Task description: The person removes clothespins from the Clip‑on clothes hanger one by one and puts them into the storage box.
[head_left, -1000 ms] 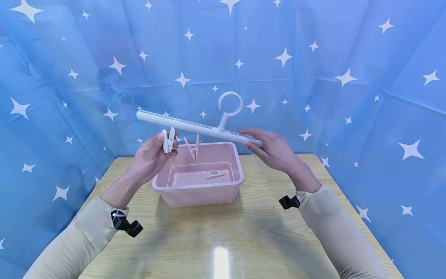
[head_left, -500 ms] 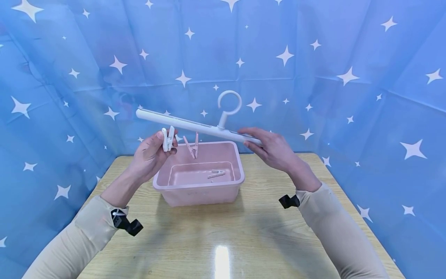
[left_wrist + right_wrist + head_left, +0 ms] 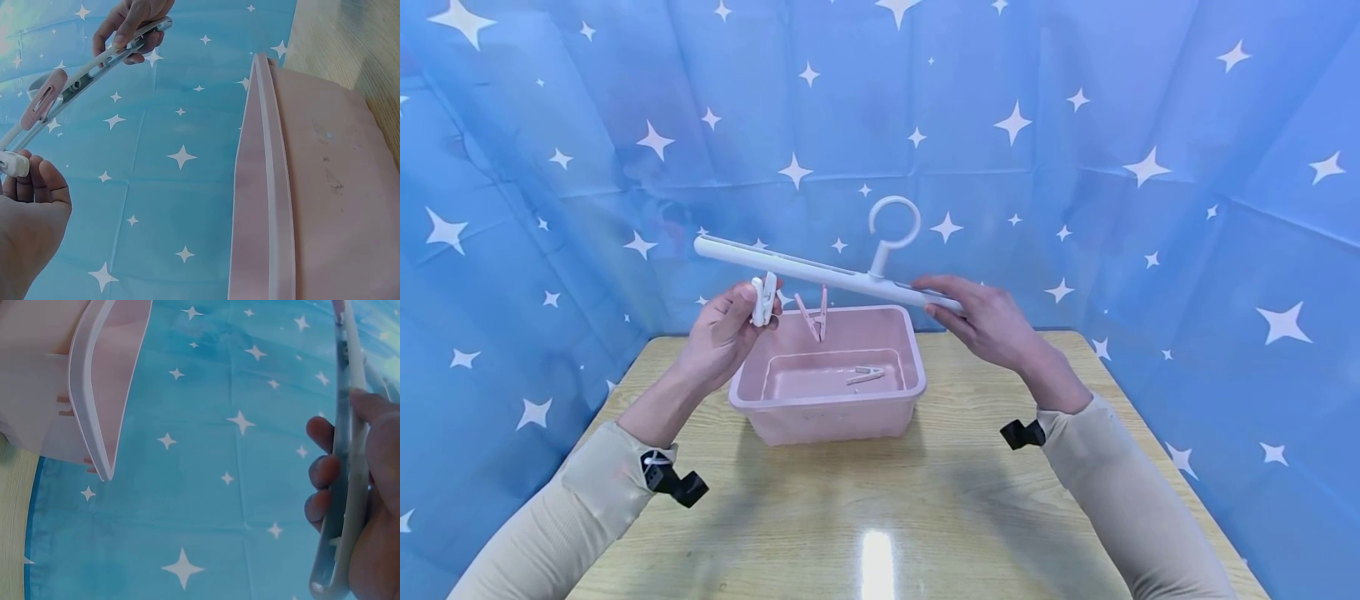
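A white clothes hanger (image 3: 820, 272) with a round hook is held in the air, its left end higher than its right. Its right end lies in the grip of my right hand (image 3: 988, 323), with the thumb on the near side in the right wrist view. Between thumb and fingers my left hand (image 3: 721, 333) pinches a white clothespin (image 3: 763, 302), just below the hanger's left part. A pink clothespin (image 3: 44, 103) is on the hanger bar and hangs below it in the head view. The hanger's far end is cut off in the left wrist view.
Below the hanger a pink basin (image 3: 827, 425) stands on the wooden table (image 3: 820, 517). A pale clothespin (image 3: 867, 375) lies inside it. Blue star-patterned cloth (image 3: 977, 100) surrounds the table at the back and sides.
The white clothespin's two handles have come closer together in my left hand. The hanger and my right hand stay almost where they were.
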`<action>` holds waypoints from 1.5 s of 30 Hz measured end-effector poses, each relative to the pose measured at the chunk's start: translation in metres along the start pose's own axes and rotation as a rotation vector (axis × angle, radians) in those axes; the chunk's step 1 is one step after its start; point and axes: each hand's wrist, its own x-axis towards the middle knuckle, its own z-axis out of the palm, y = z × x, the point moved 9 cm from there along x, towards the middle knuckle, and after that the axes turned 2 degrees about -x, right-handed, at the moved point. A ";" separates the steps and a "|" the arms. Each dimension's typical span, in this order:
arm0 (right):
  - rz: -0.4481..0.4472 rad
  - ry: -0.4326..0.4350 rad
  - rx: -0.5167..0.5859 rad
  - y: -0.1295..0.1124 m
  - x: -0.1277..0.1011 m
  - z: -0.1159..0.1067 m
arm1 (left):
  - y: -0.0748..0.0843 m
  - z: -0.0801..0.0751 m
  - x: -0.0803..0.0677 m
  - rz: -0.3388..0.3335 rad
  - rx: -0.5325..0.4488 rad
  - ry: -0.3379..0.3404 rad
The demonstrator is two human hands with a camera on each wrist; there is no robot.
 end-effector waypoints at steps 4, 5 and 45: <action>0.003 -0.005 -0.005 0.000 -0.001 -0.001 | 0.002 0.000 0.000 0.018 0.050 0.026; 0.003 -0.006 -0.004 0.000 -0.001 -0.001 | 0.002 0.000 0.000 0.024 0.059 0.028; -0.009 0.010 -0.020 -0.004 -0.006 -0.009 | 0.023 -0.010 -0.005 0.224 0.647 0.258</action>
